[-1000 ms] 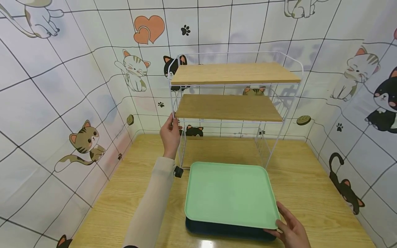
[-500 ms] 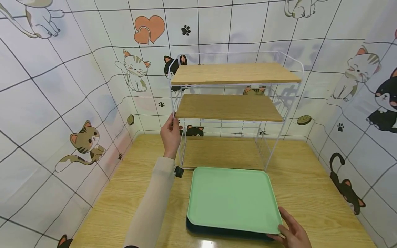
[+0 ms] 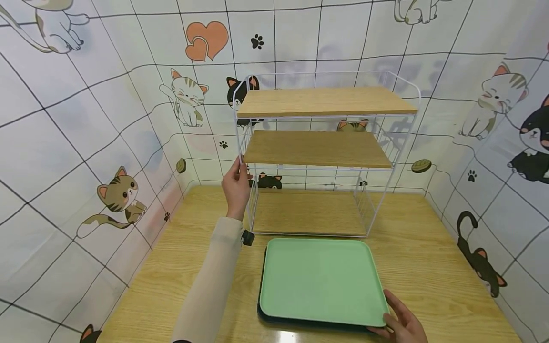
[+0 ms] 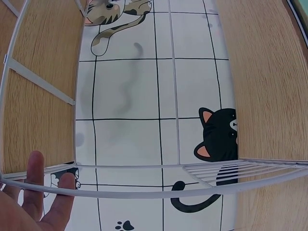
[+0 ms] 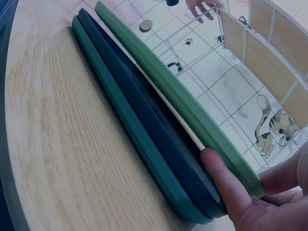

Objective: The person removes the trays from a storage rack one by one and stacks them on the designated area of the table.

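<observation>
A light green tray [image 3: 321, 281] lies slightly raised over the stack in front of the rack, and my right hand [image 3: 403, 317] pinches its near right corner. In the right wrist view a gap shows between it and a dark blue tray [image 5: 144, 106], which rests on a teal tray [image 5: 156, 173]. One finger of that hand reaches into this gap. My left hand [image 3: 236, 190] holds the left front upright of a white wire rack [image 3: 395, 152] with wooden shelves. In the left wrist view its fingertips [image 4: 66, 180] curl around the white wire [image 4: 125, 195].
The rack has a top wooden shelf [image 3: 326, 101], a middle shelf [image 3: 317, 148] and a bottom board [image 3: 309, 212]. It stands on a wood-grain table [image 3: 429, 267]. Walls with cat drawings [image 3: 122, 195] close in the back and sides.
The light green tray has moved back toward the person and down, away from the rack, nearly lining up with the trays under it. My right hand moved with it; the left stayed put.
</observation>
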Motion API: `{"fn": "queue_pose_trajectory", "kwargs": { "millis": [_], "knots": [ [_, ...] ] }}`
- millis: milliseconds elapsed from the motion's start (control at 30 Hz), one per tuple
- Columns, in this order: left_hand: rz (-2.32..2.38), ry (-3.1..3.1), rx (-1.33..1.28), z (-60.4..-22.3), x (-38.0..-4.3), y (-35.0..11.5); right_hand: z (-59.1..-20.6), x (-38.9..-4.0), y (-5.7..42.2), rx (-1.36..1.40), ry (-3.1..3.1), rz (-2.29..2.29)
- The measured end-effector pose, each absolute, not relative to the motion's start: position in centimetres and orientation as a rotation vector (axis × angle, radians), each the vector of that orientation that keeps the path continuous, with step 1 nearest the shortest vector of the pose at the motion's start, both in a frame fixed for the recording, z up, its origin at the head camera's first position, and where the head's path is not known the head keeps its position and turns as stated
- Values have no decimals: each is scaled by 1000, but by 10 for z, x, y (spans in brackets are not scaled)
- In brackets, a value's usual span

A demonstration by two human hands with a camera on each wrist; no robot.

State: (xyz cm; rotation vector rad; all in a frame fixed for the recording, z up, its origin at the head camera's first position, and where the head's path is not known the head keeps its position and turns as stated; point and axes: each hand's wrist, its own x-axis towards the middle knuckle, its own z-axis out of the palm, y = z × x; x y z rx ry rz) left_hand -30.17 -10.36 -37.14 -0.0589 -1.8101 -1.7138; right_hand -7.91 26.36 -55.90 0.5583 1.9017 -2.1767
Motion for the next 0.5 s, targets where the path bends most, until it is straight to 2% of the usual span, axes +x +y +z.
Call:
{"fn": "queue_pose_trajectory", "kwargs": {
  "millis": [500],
  "knots": [
    [-1703, -1805, -59, -370, -301, -102, -559, -79, 261, 577, 1990, -2058]
  ]
}}
